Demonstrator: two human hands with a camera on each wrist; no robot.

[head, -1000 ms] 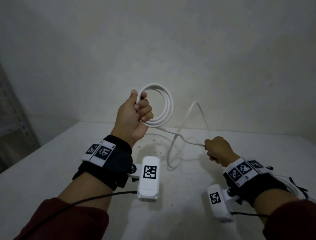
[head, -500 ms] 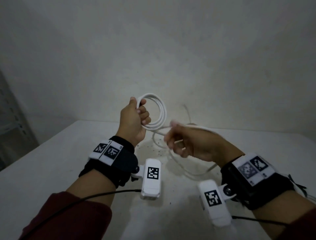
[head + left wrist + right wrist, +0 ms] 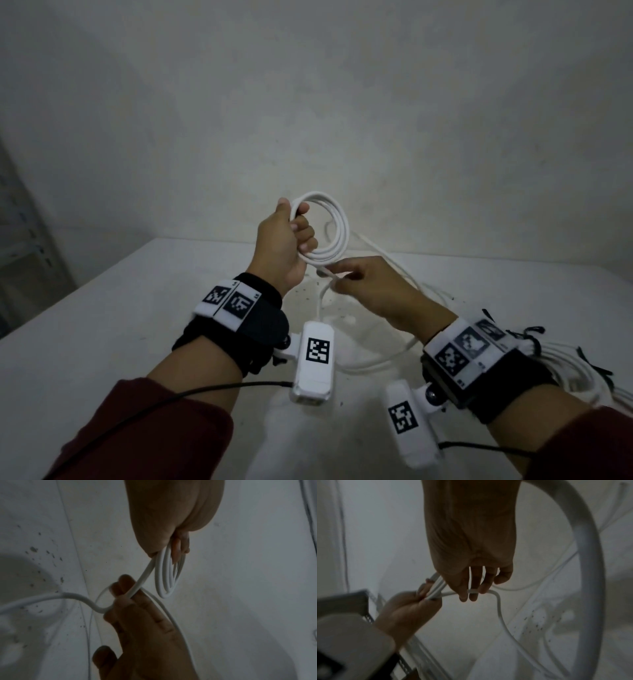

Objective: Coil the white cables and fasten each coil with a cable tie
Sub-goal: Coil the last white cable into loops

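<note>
Left hand [image 3: 286, 246] grips the upright coil [image 3: 330, 229] above the table [image 3: 102, 329], while just beneath it my right hand [image 3: 370, 291] pinches the loose cable [image 3: 387, 356] trailing down toward me.

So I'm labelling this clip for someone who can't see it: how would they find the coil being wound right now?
Start at the white table, then look above its middle, where the left hand is raised. It grips a round coil of white cable; unlike the white cables with black ties lying at the right, it is held in the air, untied.
</note>
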